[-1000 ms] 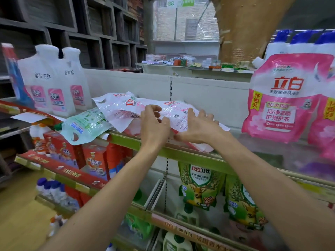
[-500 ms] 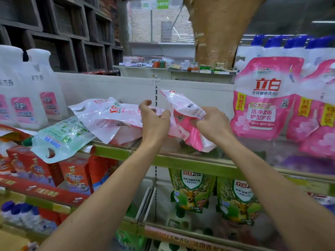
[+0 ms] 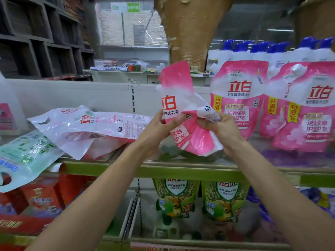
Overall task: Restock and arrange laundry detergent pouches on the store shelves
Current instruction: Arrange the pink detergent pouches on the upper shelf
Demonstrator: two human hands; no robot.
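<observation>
A pink and white detergent pouch (image 3: 181,98) stands nearly upright above the green-edged shelf (image 3: 181,171), crumpled in the middle. My left hand (image 3: 163,125) grips its left side and my right hand (image 3: 217,127) pinches its folded right side. Left of it, a pile of flat white and pink pouches (image 3: 94,124) lies on the shelf, with a pale green pouch (image 3: 27,156) hanging over the shelf edge. To the right, pink pouches (image 3: 239,98) stand upright in a row.
White bottles with blue caps (image 3: 268,51) stand behind the pink row. Green deer-print pouches (image 3: 175,198) fill the shelf below, red boxes (image 3: 39,196) sit lower left, and a white bottle (image 3: 7,105) stands at the far left. A brown pillar (image 3: 190,33) rises behind.
Both hands lifted one pink pouch off the flat pile and raised it from lying to nearly upright, shifting it right toward the standing row. The view has swung right.
</observation>
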